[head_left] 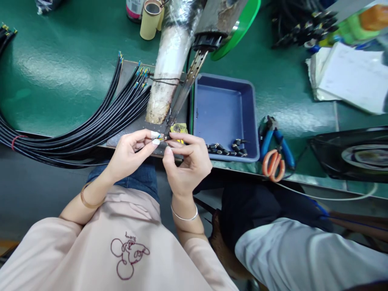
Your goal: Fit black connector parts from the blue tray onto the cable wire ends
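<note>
My left hand (130, 151) is closed in a pinch, with white coverings on its fingertips, around the end of a black cable whose thin coloured wires (160, 138) stick out. My right hand (189, 161) pinches a small dark connector (166, 138) against those wires. Just above both fingertips, the tip of a soldering iron (194, 74) points down from its mount and seems to meet the joint; exact contact is too small to tell. Beneath my left forearm runs a bundle of black cables (91, 131), their stripped ends lying by a white wrapped tube (163, 81).
A blue tray (224, 117) holds several black connectors (226, 150). Right of it lie blue-handled cutters (281, 141) and orange-handled scissors (273, 165). Papers (348, 76) and a black fan-like object (354, 153) are farther right. A co-worker's grey sleeve (303, 250) is close by.
</note>
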Demonstrator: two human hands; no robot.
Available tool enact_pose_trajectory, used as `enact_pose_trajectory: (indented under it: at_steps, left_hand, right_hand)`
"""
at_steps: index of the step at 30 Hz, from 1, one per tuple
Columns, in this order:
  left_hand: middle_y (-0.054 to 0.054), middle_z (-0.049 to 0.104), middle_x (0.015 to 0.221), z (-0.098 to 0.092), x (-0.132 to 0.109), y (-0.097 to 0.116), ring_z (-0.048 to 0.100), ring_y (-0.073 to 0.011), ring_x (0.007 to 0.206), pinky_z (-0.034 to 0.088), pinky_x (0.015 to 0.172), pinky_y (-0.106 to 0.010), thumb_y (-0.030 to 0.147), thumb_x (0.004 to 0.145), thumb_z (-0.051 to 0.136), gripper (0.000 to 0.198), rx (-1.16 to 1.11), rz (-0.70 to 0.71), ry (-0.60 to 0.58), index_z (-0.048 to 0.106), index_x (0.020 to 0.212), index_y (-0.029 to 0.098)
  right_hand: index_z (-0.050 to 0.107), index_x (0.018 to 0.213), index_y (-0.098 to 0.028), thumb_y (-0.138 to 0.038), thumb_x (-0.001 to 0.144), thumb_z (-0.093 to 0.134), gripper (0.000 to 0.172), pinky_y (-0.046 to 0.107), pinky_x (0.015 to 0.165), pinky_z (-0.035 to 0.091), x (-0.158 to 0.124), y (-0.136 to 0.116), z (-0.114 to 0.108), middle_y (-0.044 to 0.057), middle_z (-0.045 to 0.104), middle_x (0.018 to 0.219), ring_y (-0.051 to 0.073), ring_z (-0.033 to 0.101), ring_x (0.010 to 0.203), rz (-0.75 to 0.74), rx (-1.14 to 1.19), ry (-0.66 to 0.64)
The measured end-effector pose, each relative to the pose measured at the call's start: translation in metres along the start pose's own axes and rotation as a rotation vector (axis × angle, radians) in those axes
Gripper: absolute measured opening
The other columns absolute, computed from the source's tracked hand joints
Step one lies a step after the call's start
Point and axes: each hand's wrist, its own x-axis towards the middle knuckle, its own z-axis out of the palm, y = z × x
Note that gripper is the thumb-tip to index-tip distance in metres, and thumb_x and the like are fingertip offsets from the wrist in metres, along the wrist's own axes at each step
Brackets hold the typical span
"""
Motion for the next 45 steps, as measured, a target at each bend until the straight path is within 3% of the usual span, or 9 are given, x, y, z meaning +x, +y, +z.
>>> enact_pose_trajectory:
  at_steps: [13,20,24,27,31,35,37,42,45]
  left_hand:
    - [0.003,0.062,0.063,0.001,-0.004,0.003,0.053,-0.0057,0.053,0.046,0.051,-0.017,0.028,0.077,0.078,0.019,-0.029,-0.111,-0.006,0.068,0.084,0.014]
    - [0.003,0.06,0.056,0.0,-0.008,0.015,0.051,-0.005,0.047,0.044,0.048,-0.016,0.021,0.077,0.075,0.015,-0.04,-0.204,-0.131,0.063,0.071,0.014]
    - [0.002,0.062,0.06,-0.001,-0.01,0.013,0.053,-0.0059,0.051,0.045,0.051,-0.017,0.02,0.079,0.071,0.01,-0.024,-0.156,-0.107,0.064,0.076,0.014]
    - [0.001,0.063,0.062,-0.001,-0.011,0.012,0.055,-0.0067,0.054,0.046,0.055,-0.018,0.021,0.08,0.072,0.01,0.01,-0.125,-0.126,0.066,0.077,0.013]
    - [0.0,0.064,0.063,-0.002,-0.012,0.012,0.057,-0.008,0.056,0.047,0.057,-0.019,0.026,0.081,0.075,0.017,0.01,-0.148,-0.132,0.067,0.076,0.013]
    - [0.003,0.059,0.059,-0.001,-0.012,0.013,0.047,-0.0056,0.048,0.043,0.05,-0.019,0.034,0.085,0.073,0.025,-0.038,-0.172,-0.139,0.064,0.073,0.014]
    - [0.003,0.057,0.058,-0.001,-0.011,0.014,0.045,-0.0053,0.047,0.042,0.049,-0.019,0.038,0.084,0.074,0.028,-0.053,-0.168,-0.114,0.063,0.073,0.014]
    - [0.0,0.062,0.06,-0.001,-0.013,0.013,0.057,-0.0087,0.054,0.048,0.055,-0.02,0.036,0.084,0.073,0.026,-0.018,-0.187,-0.153,0.064,0.075,0.014]
    - [-0.001,0.063,0.06,-0.001,-0.015,0.012,0.058,-0.0089,0.054,0.049,0.055,-0.019,0.03,0.085,0.069,0.02,0.002,-0.179,-0.159,0.065,0.075,0.014]
  right_hand:
    - [0.064,0.086,-0.024,-0.011,0.085,0.07,0.014,0.035,0.074,0.067,-0.004,-0.001,-0.006,0.002,0.077,0.095,0.019,0.076,0.088,-0.132,-0.153,0.033]
    - [0.063,0.081,-0.021,-0.019,0.089,0.069,0.01,0.021,0.054,0.059,0.001,-0.01,-0.015,0.0,0.078,0.087,0.012,0.073,0.064,0.313,0.116,-0.127]
    - [0.064,0.087,-0.021,-0.027,0.094,0.064,0.009,0.017,0.036,0.036,0.003,-0.017,-0.021,-0.007,0.066,0.062,0.005,0.05,0.037,0.344,0.084,0.105]
    - [0.07,0.086,-0.02,-0.029,0.091,0.068,0.01,0.019,0.037,0.031,0.001,-0.018,-0.023,-0.008,0.056,0.054,0.006,0.046,0.039,0.33,-0.035,-0.076]
    - [0.069,0.082,-0.022,-0.024,0.089,0.069,0.007,0.021,0.039,0.033,-0.007,-0.014,-0.016,-0.008,0.059,0.058,0.006,0.043,0.041,0.191,-0.149,-0.123]
    - [0.068,0.087,-0.024,-0.011,0.087,0.069,0.013,0.022,0.046,0.039,-0.015,-0.011,-0.008,-0.008,0.06,0.056,0.006,0.048,0.043,-0.211,-0.27,-0.113]
    - [0.069,0.089,-0.025,-0.012,0.088,0.067,0.014,0.023,0.048,0.042,-0.018,-0.011,-0.009,-0.007,0.063,0.056,0.007,0.053,0.044,-0.299,-0.271,-0.178]
    - [0.074,0.109,-0.029,-0.026,0.094,0.064,0.019,0.024,0.041,0.04,-0.02,-0.008,-0.024,-0.006,0.065,0.058,0.011,0.056,0.043,0.025,-0.233,-0.007]
    - [0.077,0.107,-0.028,-0.03,0.094,0.063,0.019,0.024,0.041,0.041,-0.017,-0.007,-0.03,-0.004,0.065,0.058,0.011,0.056,0.042,0.054,-0.199,-0.108]
